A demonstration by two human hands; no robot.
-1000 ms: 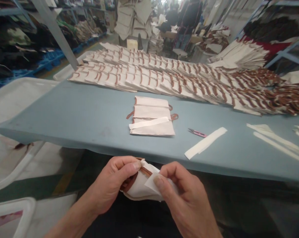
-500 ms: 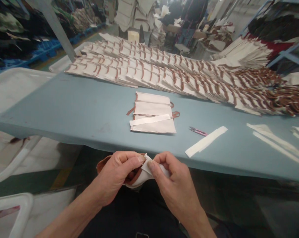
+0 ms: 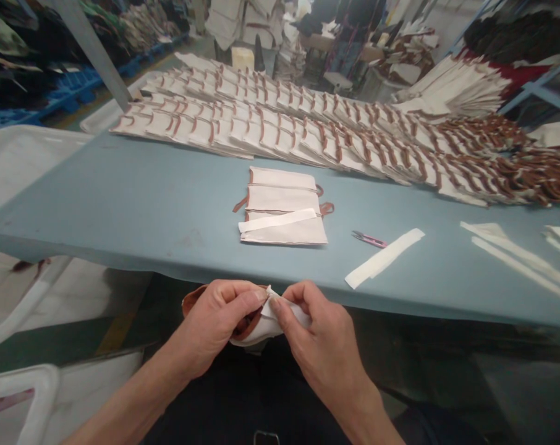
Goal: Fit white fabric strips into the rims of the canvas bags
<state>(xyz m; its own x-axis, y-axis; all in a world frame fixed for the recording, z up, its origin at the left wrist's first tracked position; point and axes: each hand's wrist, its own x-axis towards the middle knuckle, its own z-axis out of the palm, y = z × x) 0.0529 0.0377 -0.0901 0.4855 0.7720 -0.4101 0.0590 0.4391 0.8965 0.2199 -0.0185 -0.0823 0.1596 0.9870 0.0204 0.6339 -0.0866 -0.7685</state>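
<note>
Over my lap, just off the table's front edge, both hands pinch a cream fabric piece with brown trim (image 3: pixel 256 330). My left hand (image 3: pixel 222 318) grips it by the brown-trimmed edge, thumb against fingers. My right hand (image 3: pixel 319 324) is closed on the white cloth close beside the left fingertips, where a small white corner sticks up. Much of the piece is hidden behind the hands. On the table ahead lie flat cream fabric pieces (image 3: pixel 282 196) with brown edging and loops, a white strip (image 3: pixel 277 220) across them.
Pink-handled thread snips (image 3: pixel 370 239) lie beside a cream strip (image 3: pixel 384 258) on the blue-green table (image 3: pixel 169 210). More strips (image 3: pixel 516 253) are at the right. Long overlapping rows of brown-edged pieces (image 3: pixel 284 133) cover the far side. White bins (image 3: pixel 25 309) stand at the left; a person stands behind.
The view has shifted slightly, so the table items sit a little higher and further left. Both hands keep their pinch on the fabric; the right fingertips are slightly nearer the left.
</note>
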